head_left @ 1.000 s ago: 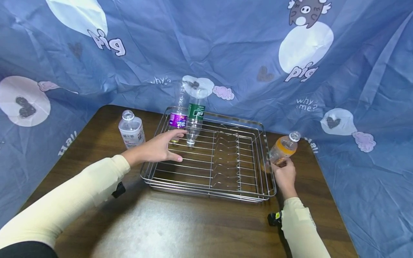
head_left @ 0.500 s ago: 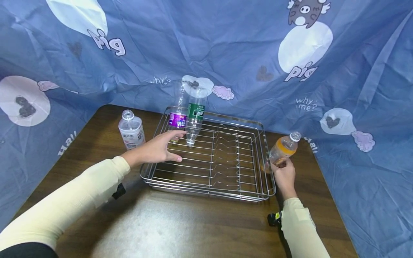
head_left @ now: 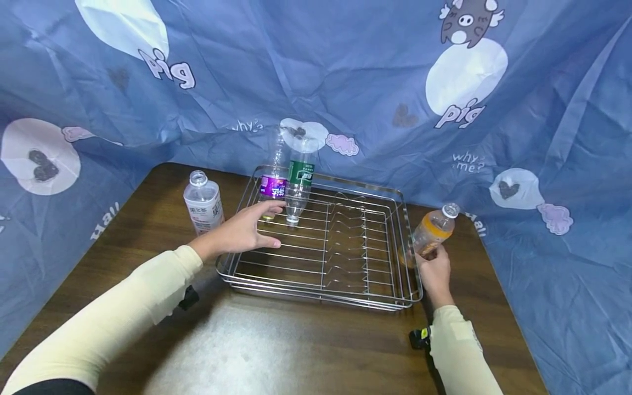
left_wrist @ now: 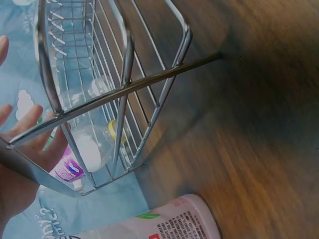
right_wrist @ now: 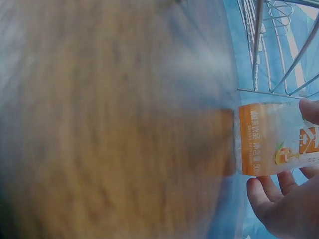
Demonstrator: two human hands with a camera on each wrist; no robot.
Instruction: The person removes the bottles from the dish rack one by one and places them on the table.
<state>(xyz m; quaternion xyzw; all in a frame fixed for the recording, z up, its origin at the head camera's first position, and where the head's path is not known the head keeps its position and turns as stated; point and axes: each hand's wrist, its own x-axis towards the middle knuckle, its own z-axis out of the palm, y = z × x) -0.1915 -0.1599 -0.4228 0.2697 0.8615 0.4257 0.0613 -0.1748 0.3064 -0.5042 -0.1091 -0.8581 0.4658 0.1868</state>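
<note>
My left hand [head_left: 244,227] reaches over the left side of the wire dish rack [head_left: 316,293], thumb and fingers spread apart with nothing between them. Beyond its fingertips, two clear plastic bottles stand neck down in the rack: one with a purple label [head_left: 273,186], one with a green label [head_left: 300,174]. On the right, my right hand [head_left: 434,274] holds a clear plastic bottle with an orange label [head_left: 434,227] low on its body, beside the rack. In the right wrist view, the thumb and fingers [right_wrist: 271,191] lie on opposite sides of that orange-labelled bottle [right_wrist: 266,139].
A squarish clear bottle with a white and pink label [head_left: 203,203] stands uncapped left of the rack, close behind my left wrist. The brown wooden table [head_left: 345,351] carries everything. A blue printed cloth [head_left: 345,66] hangs along the back and sides.
The head view has shifted very slightly, so the scene sits a little lower. Both hands, the bottles and the rack keep their places.
</note>
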